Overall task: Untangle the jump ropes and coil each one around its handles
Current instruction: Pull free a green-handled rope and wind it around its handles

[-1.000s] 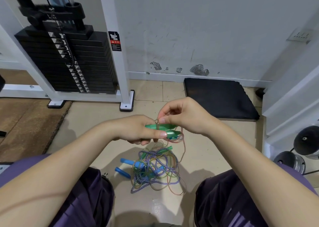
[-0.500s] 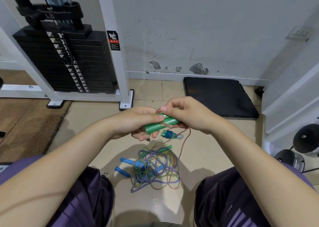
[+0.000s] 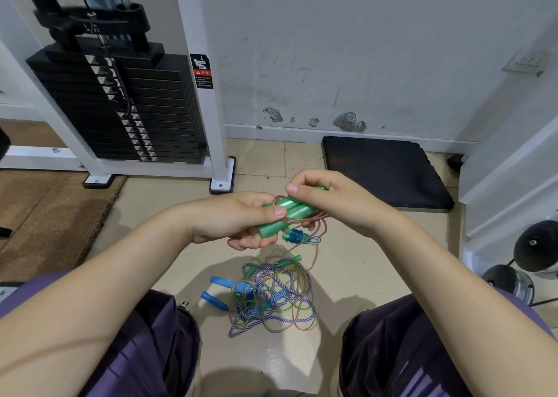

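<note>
Two green handles (image 3: 285,215) lie side by side in my grip, held above the floor (image 3: 169,215) between my knees. My left hand (image 3: 238,221) is curled closed around their lower ends, thumb pressed on top. My right hand (image 3: 329,199) closes over their far ends, fingers bent down, and a thin pinkish rope (image 3: 314,220) loops around the handles just under it (a few turns, I cannot count them). That rope trails down to the tangled pile (image 3: 271,297) of ropes on the tile below. Two blue handles (image 3: 222,289) stick out of the pile's left side. A small blue-wound piece (image 3: 294,236) hangs just below my left fingers.
</note>
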Available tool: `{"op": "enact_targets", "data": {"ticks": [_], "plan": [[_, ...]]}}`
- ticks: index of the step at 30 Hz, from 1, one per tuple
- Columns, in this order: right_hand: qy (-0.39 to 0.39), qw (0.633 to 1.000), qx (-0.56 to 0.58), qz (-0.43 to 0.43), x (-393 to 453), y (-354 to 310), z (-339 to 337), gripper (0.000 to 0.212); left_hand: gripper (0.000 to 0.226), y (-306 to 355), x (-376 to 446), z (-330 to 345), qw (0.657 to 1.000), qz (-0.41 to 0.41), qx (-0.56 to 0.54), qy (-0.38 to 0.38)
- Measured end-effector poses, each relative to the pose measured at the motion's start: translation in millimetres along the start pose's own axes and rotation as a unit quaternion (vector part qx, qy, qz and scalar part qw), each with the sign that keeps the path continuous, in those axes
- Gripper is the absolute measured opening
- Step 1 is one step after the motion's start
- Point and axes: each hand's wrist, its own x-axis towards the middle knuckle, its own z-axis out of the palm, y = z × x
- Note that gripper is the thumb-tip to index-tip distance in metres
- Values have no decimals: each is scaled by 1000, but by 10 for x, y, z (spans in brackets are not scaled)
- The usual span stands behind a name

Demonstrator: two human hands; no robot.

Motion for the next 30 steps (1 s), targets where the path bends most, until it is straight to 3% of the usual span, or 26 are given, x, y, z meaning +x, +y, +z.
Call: {"op": "enact_targets", "data": {"ticks": [4,7,12,16,21,25,30], "plan": [[-52,991,123,25,25,2,-47,36,25,14,-13,-30,998,49,-12,24],[-72,981,181,16,43,21,-48,37,24,34,-8,-47,992,89,-36,85],[-26,996,84,-27,84,66,52,34,27,-12,43,-63,981,73,71,167],[-23,997,65,-39,97,103,93,28,38,-22,61,-49,975,94,64,193],[-20,999,36,3,104,62,143,11,23,-7,85,-44,961,148,24,232],[1,999,-39,25,76,43,186,29,19,18,101,-84,931,167,-16,324],[24,994,-110,0,40,15,171,21,8,1,108,-273,882,127,-38,453]]}}
